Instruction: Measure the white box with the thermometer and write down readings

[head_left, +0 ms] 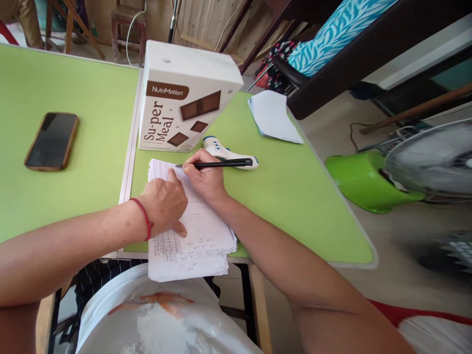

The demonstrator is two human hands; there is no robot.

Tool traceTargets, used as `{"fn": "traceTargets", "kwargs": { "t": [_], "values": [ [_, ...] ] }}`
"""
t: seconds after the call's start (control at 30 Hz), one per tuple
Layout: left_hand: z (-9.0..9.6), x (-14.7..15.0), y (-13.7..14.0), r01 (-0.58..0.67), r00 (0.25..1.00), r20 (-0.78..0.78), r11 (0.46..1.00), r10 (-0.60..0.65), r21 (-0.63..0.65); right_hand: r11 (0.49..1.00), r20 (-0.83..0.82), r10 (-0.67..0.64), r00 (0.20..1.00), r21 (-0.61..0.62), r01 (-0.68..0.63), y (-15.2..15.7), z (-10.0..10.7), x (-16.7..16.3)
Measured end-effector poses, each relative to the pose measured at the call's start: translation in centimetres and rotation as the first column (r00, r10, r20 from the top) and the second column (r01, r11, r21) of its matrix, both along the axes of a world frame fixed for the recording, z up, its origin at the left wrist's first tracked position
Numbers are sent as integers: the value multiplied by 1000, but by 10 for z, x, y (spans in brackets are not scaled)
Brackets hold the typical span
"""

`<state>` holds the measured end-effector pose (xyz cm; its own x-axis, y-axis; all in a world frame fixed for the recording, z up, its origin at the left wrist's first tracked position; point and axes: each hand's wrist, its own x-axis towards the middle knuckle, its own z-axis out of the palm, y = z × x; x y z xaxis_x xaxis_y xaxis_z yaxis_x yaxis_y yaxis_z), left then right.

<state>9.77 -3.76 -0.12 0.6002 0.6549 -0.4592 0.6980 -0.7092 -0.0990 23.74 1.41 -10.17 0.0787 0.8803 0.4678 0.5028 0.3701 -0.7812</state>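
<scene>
My right hand (206,179) is closed around a black pen (230,162), its tip on the upper part of a stack of written paper sheets (201,216). Close beside it, my left hand (162,201) rests on the same sheets, index finger stretched toward the pen tip and thumb held apart. The other left fingers are curled under and partly hidden. Dense handwriting covers the left side of the top sheet, and the lower edge of the stack overhangs the table. Just beyond my right hand lies a white and blue handheld thermometer (216,146), partly covered by the pen and fingers.
A white Su-per Meal box (199,64) stands upright behind the papers on the green table (287,211). To the left lies a phone (51,141) in a brown case. Folded white paper (275,115) sits at the right edge. A bright green bin (368,182) stands on the floor.
</scene>
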Motion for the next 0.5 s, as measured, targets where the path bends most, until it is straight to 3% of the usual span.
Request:
{"fn": "traceTargets", "kwargs": {
  "t": [0.2, 0.33, 0.4, 0.5],
  "values": [
    [0, 1, 0, -10, 1000, 3, 1000, 10, -24, 993, 23, -15, 1000, 118, 12, -3, 14, 10],
    [-4, 1, 3, -19, 1000, 22, 999, 20, -27, 978, 262, -51, 964, 207, -5, -9, 35, 33],
    [-3, 1, 4, -23, 1000, 13, 999, 24, -25, 986, 440, -31, 897, 160, -45, -12, 43, 48],
    [6, -2, 1, -8, 999, 45, 1000, 8, 5, 995, 656, 89, 750, -17, -103, -14, 47, 73]
  ]
}}
